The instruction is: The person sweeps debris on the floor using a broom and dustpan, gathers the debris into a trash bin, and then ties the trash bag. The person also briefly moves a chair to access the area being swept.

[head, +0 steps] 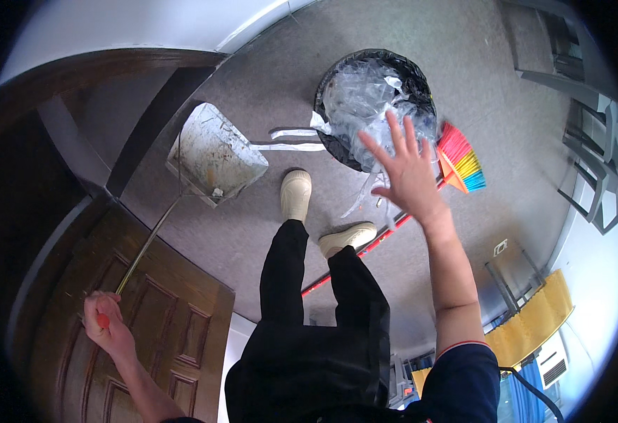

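My left hand [109, 323] is closed around the top of the long thin handle [147, 247] of a dustpan. The dustpan [219, 153] is white, stained with dirt, and rests near the floor at the left, with a small scrap in its rear corner. My right hand [409, 177] is spread and holds nothing, in front of a round bin [425, 84] lined with a black bag. Crumpled clear plastic [359, 95] fills the bin, and some strips hang over its near rim. A broom [460, 158] with red, yellow and blue bristles lies beside the bin.
The broom's red handle [378, 244] runs across the floor behind my right shoe [348, 236]. White strips [290, 147] lie between dustpan and bin. A panelled wooden door [153, 306] stands at the left. Grey chairs [594, 158] are along the right, near a yellow cloth [534, 312].
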`<state>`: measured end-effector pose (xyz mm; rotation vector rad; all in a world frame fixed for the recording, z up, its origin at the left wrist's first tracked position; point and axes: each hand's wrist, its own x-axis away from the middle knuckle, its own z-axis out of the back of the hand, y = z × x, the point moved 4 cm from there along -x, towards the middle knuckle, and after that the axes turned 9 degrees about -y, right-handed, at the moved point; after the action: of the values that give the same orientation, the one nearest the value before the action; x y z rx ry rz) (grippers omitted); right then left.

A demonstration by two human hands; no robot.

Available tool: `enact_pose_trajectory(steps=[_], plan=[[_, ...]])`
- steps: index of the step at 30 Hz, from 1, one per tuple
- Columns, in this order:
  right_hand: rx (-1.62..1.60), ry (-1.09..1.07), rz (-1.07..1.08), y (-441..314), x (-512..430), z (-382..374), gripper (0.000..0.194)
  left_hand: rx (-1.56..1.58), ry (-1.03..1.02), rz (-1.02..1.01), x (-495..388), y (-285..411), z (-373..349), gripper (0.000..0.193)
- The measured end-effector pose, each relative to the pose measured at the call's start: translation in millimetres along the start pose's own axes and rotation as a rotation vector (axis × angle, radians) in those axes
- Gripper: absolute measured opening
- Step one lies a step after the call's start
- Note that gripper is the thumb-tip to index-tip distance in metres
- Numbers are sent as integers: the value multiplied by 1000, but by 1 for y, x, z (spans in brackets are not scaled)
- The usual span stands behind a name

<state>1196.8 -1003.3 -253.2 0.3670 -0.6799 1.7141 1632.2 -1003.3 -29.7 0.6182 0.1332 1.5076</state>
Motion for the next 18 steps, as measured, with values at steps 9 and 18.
enact_pose_trajectory(steps=[9, 18], plan=[[-496, 397, -37, 20, -32, -52, 35, 1, 53, 27, 4, -3, -1, 30], [-418, 236, -466, 42, -158, -128, 25, 17, 53, -19, 3, -3, 1, 26]])
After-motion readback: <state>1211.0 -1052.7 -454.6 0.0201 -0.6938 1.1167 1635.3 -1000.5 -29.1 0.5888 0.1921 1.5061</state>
